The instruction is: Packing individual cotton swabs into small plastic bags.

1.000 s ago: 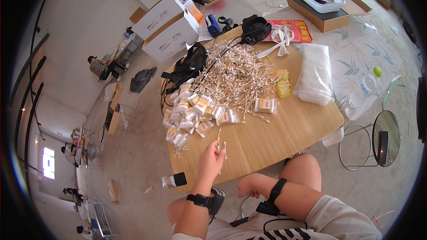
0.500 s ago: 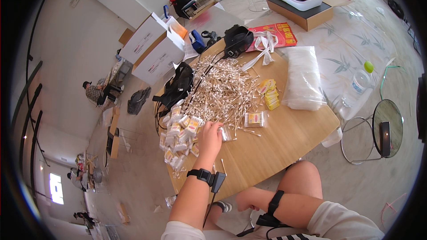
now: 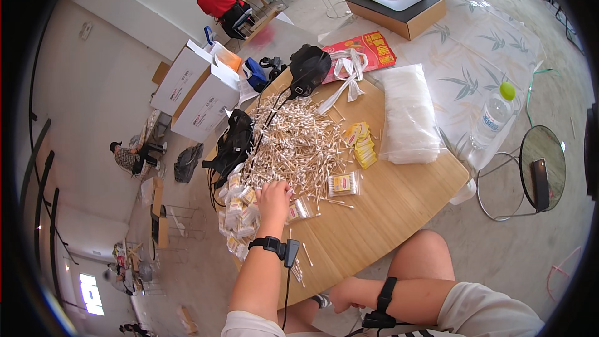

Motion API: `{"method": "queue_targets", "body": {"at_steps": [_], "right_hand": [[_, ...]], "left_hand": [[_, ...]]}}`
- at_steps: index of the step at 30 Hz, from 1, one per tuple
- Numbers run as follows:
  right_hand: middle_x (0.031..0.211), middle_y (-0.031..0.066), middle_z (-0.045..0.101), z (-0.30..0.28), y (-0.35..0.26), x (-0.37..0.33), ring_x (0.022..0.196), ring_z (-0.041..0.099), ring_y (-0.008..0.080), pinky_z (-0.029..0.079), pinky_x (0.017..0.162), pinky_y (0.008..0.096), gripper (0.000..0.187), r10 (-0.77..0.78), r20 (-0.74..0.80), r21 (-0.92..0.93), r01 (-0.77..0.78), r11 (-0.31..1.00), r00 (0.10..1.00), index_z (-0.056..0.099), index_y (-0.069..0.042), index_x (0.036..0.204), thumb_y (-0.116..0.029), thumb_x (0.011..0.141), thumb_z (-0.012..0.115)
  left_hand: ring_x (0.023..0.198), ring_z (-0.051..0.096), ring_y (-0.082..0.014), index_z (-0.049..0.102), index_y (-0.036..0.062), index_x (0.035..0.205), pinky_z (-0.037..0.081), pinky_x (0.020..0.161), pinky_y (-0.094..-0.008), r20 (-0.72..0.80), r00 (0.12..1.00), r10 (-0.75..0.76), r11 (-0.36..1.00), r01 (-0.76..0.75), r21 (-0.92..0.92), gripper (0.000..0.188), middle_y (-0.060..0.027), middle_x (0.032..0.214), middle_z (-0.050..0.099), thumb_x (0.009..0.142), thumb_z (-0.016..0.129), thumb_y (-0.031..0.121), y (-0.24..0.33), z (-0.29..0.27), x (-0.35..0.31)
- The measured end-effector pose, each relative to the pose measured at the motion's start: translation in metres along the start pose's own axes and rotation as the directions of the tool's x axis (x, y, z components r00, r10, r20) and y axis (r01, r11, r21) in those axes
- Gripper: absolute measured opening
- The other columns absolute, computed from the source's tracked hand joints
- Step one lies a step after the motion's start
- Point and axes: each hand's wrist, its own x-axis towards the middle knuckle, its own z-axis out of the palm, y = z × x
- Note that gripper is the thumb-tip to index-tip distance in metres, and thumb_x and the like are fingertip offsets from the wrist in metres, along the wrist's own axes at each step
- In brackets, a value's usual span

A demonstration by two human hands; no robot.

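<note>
My left hand (image 3: 274, 201) is at the front edge of a big heap of loose cotton swabs (image 3: 299, 137), fingers bent down and drawn together; what they hold, if anything, is hidden. Just right of it lies a small clear pack of cotton swabs (image 3: 299, 210). A pile of filled swab packs (image 3: 240, 215) sits left of the wrist. Another filled pack with a yellow label (image 3: 343, 184) lies farther right. My right hand (image 3: 346, 294) rests low by my lap, beside the table's near edge, fingers curled, with nothing seen in them.
Yellow label cards (image 3: 362, 145) and a stack of clear plastic bags (image 3: 410, 115) lie on the wooden table (image 3: 387, 203). Black straps (image 3: 237, 140) and a cable border the heap. A bottle (image 3: 493, 118) stands right, near a glass-topped stool (image 3: 543, 159). Other people work far off.
The whole view has shifted a little. My left hand has moved slightly left, off the small clear pack, which now shows more fully. My right hand stays low.
</note>
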Motion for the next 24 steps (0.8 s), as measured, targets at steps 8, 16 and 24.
{"method": "queue_targets", "body": {"at_steps": [8,16,24], "right_hand": [[0.083,0.0105,0.075,0.001,-0.001,-0.001,0.075,0.073,0.0255,0.057,0.067,0.0417,0.03,-0.014,-0.004,-0.006,0.014,1.0,1.0,0.077,-0.002,0.096,-0.025,0.085,0.061],[0.079,0.0112,0.074,0.005,-0.001,0.008,0.072,0.073,0.0256,0.056,0.064,0.0411,0.029,-0.041,-0.023,-0.043,0.04,0.998,0.999,0.076,-0.001,0.092,-0.024,0.083,0.061],[0.078,0.0137,0.074,0.01,-0.004,0.027,0.069,0.072,0.027,0.057,0.063,0.0416,0.028,0.007,0.052,-0.004,-0.006,1.0,0.999,0.074,0.0,0.091,-0.025,0.084,0.062]], "left_hand": [[0.073,0.067,-0.0217,0.075,0.0086,0.095,0.051,0.071,-0.0366,0.02,0.991,-0.131,0.945,0.131,-0.298,0.016,-0.007,0.081,0.073,0.081,0.081,0.015,-0.016,0.003,0.006],[0.071,0.067,-0.0126,0.073,-0.0005,0.098,0.051,0.064,-0.0279,0.393,0.881,-0.264,0.575,0.47,-0.669,0.02,-0.0028,0.083,0.073,0.09,0.078,0.016,-0.025,0.001,-0.011],[0.076,0.068,-0.008,0.069,0.0013,0.106,0.051,0.065,-0.0207,0.601,0.756,-0.259,0.221,0.653,-0.725,0.014,-0.0042,0.087,0.074,0.098,0.069,0.013,-0.014,-0.022,-0.043]]}}
